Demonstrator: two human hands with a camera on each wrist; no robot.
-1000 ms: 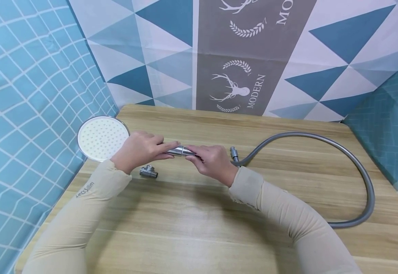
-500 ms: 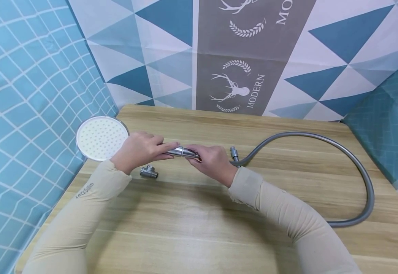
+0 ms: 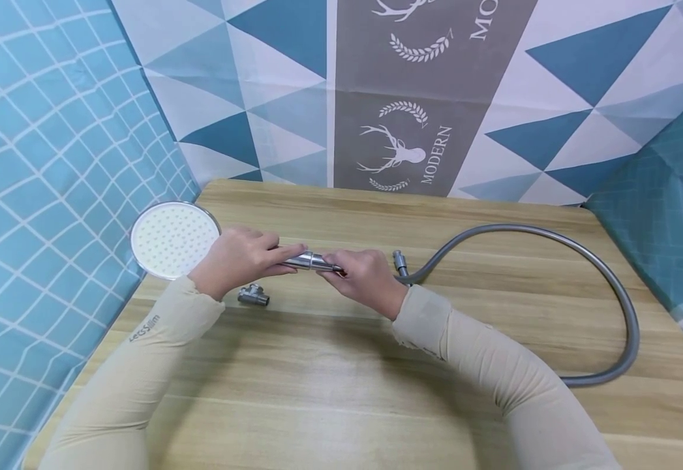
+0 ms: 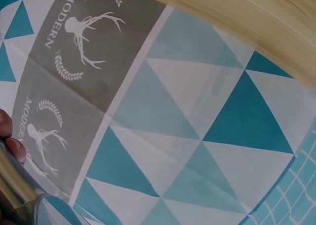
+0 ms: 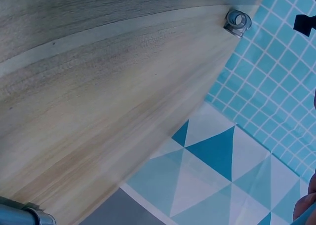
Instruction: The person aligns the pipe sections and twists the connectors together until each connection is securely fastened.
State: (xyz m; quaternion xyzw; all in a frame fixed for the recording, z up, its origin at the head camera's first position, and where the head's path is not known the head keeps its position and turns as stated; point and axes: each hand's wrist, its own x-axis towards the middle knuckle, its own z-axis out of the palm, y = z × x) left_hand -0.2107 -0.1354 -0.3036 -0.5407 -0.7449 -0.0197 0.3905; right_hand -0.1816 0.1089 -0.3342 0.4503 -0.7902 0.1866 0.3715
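A shower head (image 3: 175, 239), with its white round face up, is at the left of the head view. My left hand (image 3: 241, 258) grips its chrome handle (image 3: 300, 261), covering part of it. At the handle's right end, my right hand (image 3: 366, 277) pinches the chrome tip with thumb and fingers. Those fingers partly hide the tip. A grey shower hose (image 3: 625, 307) emerges behind the right hand, loops right and passes under the right forearm. In the left wrist view the shiny handle (image 4: 19, 178) shows at the lower left corner.
A small chrome angle valve (image 3: 253, 295) lies on the wooden table (image 3: 318, 391) below the left hand. A chrome hose end (image 3: 400, 261) lies just behind the right hand. Patterned wall covering (image 3: 282, 98) rises along the back, with blue tiled covering (image 3: 36, 196) at the left.
The right fingers shift slightly around the handle's end, now showing a little more of its tip than a second ago. The left hand keeps its hold; the whole view has shifted slightly.
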